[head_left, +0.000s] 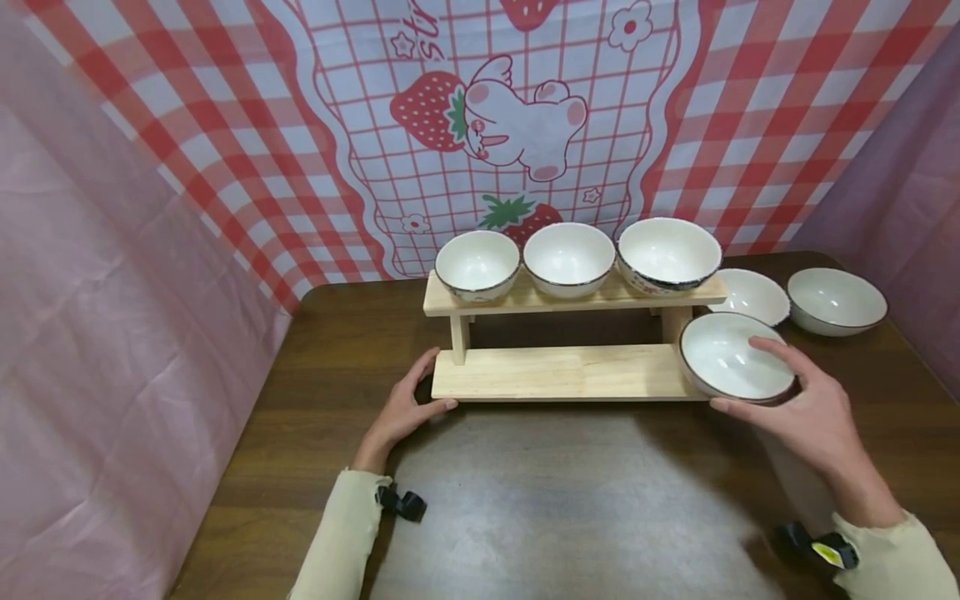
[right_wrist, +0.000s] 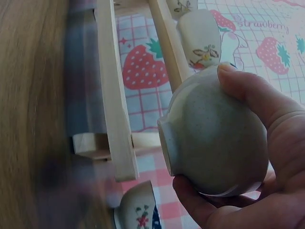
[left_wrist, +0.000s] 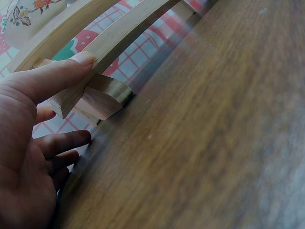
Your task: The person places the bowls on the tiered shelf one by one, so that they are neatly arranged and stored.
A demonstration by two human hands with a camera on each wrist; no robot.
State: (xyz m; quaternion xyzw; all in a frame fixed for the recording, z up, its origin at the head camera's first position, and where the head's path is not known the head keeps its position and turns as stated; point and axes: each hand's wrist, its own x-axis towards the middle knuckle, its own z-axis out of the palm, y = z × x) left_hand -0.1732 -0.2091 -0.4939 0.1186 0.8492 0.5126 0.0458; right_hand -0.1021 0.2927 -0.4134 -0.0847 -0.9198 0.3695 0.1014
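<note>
My right hand [head_left: 813, 408] grips a white bowl [head_left: 731, 358] with a dark rim, thumb and fingers on opposite sides of it. In the right wrist view the bowl's plain outer wall [right_wrist: 214, 129] and foot show, the foot facing the rack. The bowl overlaps the right end of the lower board [head_left: 562, 373] of a two-tier wooden rack. At that board's left end is my left hand [head_left: 401, 417], thumb on the front edge and fingers round the end. The left wrist view shows the thumb [left_wrist: 62, 76] pressed against the wood.
Three white bowls stand in a row on the upper board [head_left: 540, 306]: a left one [head_left: 477, 262], a middle one [head_left: 568, 257] and a larger right one [head_left: 669, 250]. Behind the held bowl, two more bowls [head_left: 753, 296] [head_left: 836, 300] sit on the brown table. A checked strawberry cloth [head_left: 360, 167] hangs behind.
</note>
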